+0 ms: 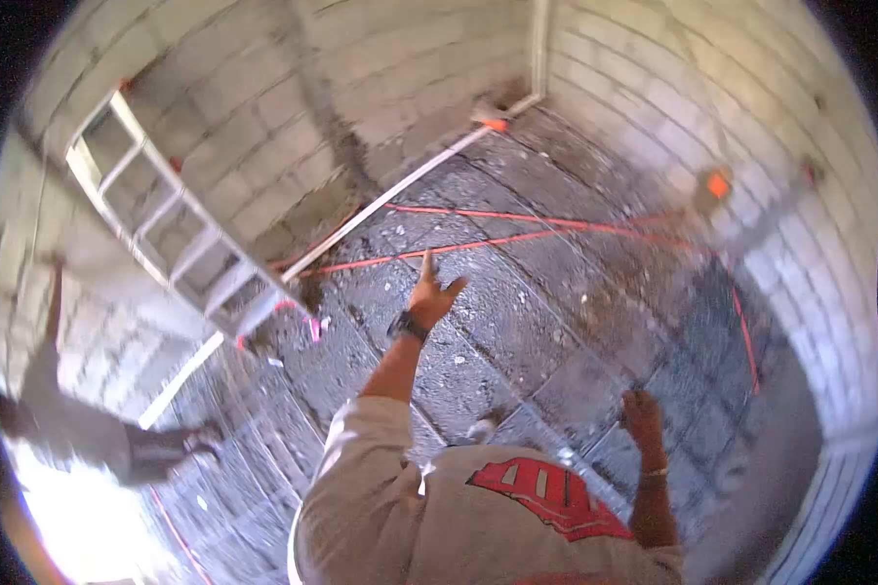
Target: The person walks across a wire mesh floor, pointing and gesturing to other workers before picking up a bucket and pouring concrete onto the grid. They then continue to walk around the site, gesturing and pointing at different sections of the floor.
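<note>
My left hand [433, 297] is stretched out in front of me with the index finger extended and the thumb apart. It holds nothing, and a dark watch [407, 326] is on its wrist. Beyond the fingertip, in line with it, run orange conduits [458, 246] across the gravel floor. My right hand [642, 421] hangs lower on the right, its fingers curled closed. Something small and dark seems to show at its top, too blurred to name. Under both hands lies gravel crossed by a grid of thin bars [546, 390].
An aluminium ladder [180, 210] leans by the block wall [419, 58] on the left. A white pipe [390, 205] runs along the wall's foot. Another person [78, 429] stands at the far left, one arm on the wall. An orange box [718, 183] sits in the right wall.
</note>
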A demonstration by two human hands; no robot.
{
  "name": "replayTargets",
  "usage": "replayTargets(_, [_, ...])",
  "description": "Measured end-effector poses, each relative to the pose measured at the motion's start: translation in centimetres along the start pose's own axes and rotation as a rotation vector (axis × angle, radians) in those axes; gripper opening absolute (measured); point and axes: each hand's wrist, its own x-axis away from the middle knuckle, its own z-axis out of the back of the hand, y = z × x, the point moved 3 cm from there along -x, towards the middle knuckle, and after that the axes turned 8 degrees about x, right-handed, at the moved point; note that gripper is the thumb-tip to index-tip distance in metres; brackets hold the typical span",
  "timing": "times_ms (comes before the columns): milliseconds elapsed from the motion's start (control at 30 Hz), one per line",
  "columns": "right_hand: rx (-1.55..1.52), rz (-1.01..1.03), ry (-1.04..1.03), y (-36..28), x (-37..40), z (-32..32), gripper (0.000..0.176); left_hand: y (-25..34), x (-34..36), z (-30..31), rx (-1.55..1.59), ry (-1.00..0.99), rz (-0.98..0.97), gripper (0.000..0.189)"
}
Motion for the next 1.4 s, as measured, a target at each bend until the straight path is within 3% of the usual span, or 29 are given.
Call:
replayTargets(100, [-0.424, -0.077, -0.173, -11.6, -7.4, 8.5, 0.025, 11.7, -2.1, 3.0, -0.263, 0.283, -0.3, 0.106])
replayTargets(133, [-0.507, -0.066, -0.218, -15.8, -9.5, 12.0, 0.026, 14.3, -3.4, 4.6, -0.193, 0.335, -0.348, 0.109])
replayTargets(200, [-0.524, 0.063, -0.143, -20.0, -11.8, 14.8, 0.029, 19.0, -3.7, 7.1, -0.165, 0.37, -0.346, 0.075])
replayTargets(267, [-0.488, 0.177, 0.009, -18.9, -11.9, 14.0, 0.033, 22.6, -2.2, 7.3, -0.109, 0.292, -0.26, 0.045])
replayTargets(300, [-0.472, 0.186, 0.087, -17.3, -11.5, 12.0, 0.035, 21.6, -1.8, 6.4, 0.052, 0.19, -0.258, 0.046])
replayTargets(333, [-0.42, 0.033, 0.009, -15.3, -10.7, 10.3, 0.038, 20.6, -1.3, 5.4, 0.212, 0.092, -0.242, 0.048])
replayTargets(400, [-0.387, -0.237, -0.101, -10.1, -7.0, 5.2, 0.041, 15.2, -0.4, 2.3, 0.23, -0.043, -0.17, 0.075])
replayTargets(433, [-0.383, -0.324, -0.119, -6.3, -3.5, 2.0, 0.042, 8.6, -0.9, 1.6, 0.111, -0.075, -0.288, 0.07])
replayTargets(467, [-0.383, -0.466, -0.088, -2.8, 1.3, 0.0, 0.042, 4.3, 0.5, -0.3, -0.003, -0.078, -0.189, 0.074])
replayTargets(500, [-0.337, -0.532, -0.186, -0.5, 5.6, -2.0, 0.041, 0.0, 2.9, -2.0, -0.163, -0.119, -0.109, 0.08])
replayTargets(600, [-0.301, -0.595, -0.344, 5.0, 17.6, -8.1, 0.043, -11.3, 11.0, -5.2, -0.638, -0.386, 0.023, 0.102])
replayTargets(633, [-0.365, -0.943, -0.304, 4.6, 22.1, -5.7, 0.043, -13.3, 12.8, -5.7, -0.691, -0.457, 0.099, 0.098])
replayTargets(700, [-0.292, -1.102, -0.373, 6.3, 29.6, -5.9, 0.044, -13.9, 13.7, -9.7, -0.662, -0.597, 0.206, 0.089])
replayTargets(767, [-0.29, -1.226, -0.173, 6.2, 35.4, -4.4, 0.047, -13.8, 13.0, -14.4, -0.655, -0.715, 0.212, 0.081])
replayTargets(867, [-0.297, -1.541, -0.142, 6.1, 40.5, -4.0, 0.045, -12.8, 10.5, -22.2, -0.664, -0.889, 0.153, 0.069])
replayTargets(967, [-0.139, -1.551, 0.027, 5.3, 45.9, -10.9, 0.047, -10.4, 7.8, -32.3, -0.623, -1.051, 0.042, 0.057])
replayTargets(1033, [-0.175, -1.727, 0.125, 1.8, 49.0, -14.1, 0.051, -8.8, 6.7, -39.3, -0.582, -1.173, -0.022, 0.049])
replayTargets(1067, [-0.029, -1.735, 0.069, -0.7, 49.6, -14.5, 0.047, -8.2, 6.6, -42.6, -0.565, -1.229, -0.042, 0.045])
replayTargets(1133, [-0.251, -1.987, 0.29, -7.0, 50.3, -14.1, 0.027, -7.9, 6.8, -48.6, -0.504, -1.338, -0.037, 0.038])
replayTargets(1200, [0.071, -1.977, -0.012, -14.5, 49.0, -14.6, 0.015, -9.9, 6.3, -54.8, -0.317, -1.465, 0.083, 0.031])
replayTargets(1233, [0.0, -2.001, -0.101, -18.9, 48.9, -17.7, 0.011, -12.4, 5.5, -57.8, -0.145, -1.536, 0.231, 0.028])
replayTargets(1300, [-0.269, -2.076, -0.321, -25.4, 46.3, -20.6, 0.007, -4.0, 12.9, -57.1, -0.488, -1.552, 0.039, 0.042])
replayTargets(1333, [-0.467, -2.125, -0.452, -28.2, 44.0, -18.9, 0.007, -5.0, 13.6, -57.2, -0.49, -1.559, 0.009, 0.045])
replayTargets(1400, [-0.485, -2.031, -0.555, -33.3, 41.0, -22.7, 0.011, -6.9, 14.3, -57.4, -0.473, -1.566, -0.108, 0.054])
